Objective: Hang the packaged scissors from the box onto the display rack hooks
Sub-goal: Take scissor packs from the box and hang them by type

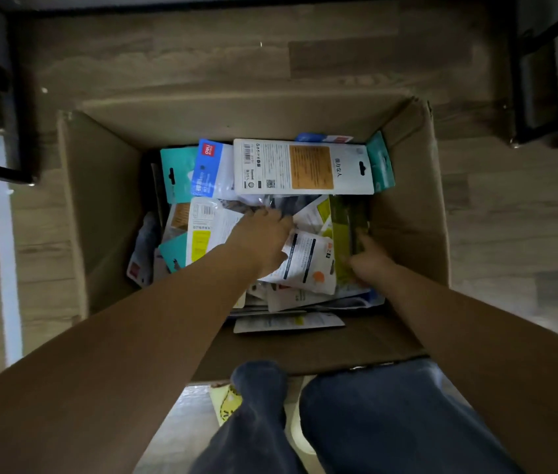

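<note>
Packaged scissors (303,166) lie jumbled in box (100,200). Both hands down among packs: left hand (264,239) fingers spread on pile, right hand (370,260) on green pack (349,220); grip cannot tell. White pack long axis crosswise, just beyond hands.

Both bare arms reach forward and down. The left hand (264,239) lies palm down, fingers bent. The right hand (371,260) is blurred, its grip unclear.

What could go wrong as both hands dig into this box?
The packages lie in a loose overlapping heap, so lifting one may drag its neighbours along. The left hand presses on the pile and could crease a card. The right hand works by the green pack in dim light, so a hang hole might tear unseen.
</note>
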### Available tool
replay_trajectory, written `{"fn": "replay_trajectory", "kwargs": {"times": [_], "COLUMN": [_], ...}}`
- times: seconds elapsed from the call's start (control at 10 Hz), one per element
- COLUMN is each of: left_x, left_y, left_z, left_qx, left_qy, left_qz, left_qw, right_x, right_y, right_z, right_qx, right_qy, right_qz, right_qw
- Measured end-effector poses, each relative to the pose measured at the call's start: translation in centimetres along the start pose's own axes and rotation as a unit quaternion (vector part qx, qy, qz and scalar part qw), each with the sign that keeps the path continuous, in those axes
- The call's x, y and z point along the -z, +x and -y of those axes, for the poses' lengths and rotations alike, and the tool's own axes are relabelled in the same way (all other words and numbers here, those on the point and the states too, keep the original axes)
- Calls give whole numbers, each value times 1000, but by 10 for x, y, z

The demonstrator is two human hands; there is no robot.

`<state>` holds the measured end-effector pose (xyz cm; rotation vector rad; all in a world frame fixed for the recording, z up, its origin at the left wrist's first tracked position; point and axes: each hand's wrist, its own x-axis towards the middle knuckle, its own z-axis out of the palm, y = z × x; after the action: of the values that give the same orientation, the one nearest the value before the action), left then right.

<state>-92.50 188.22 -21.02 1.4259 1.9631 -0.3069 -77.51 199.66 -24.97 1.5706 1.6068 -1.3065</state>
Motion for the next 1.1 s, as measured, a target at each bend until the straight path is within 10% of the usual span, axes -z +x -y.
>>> {"fn": "replay_trajectory", "kwargs": {"times": [0.2,0.6,0.8,1.1], "left_x": [-21,-38,-32,-44], "left_y": [10,5,31,38], "left_z": [-19,-39,-50,-54], "left_qx": [117,192,183,136], "left_qy": [-232,-292,-421,-327], "left_qz": [39,-59,86,114], "left_qw": [965,935,884,928], "right_x": [-11,-6,0,4], "right_y": [-1,5,7,0], "right_z": [-14,-25,-27,-19], "right_qx": [-22,-86,-70,-62], "right_qy": [-43,60,25,-30], "right_qz": [-19,55,69,75], "right_qw": [999,993,995,995]}}
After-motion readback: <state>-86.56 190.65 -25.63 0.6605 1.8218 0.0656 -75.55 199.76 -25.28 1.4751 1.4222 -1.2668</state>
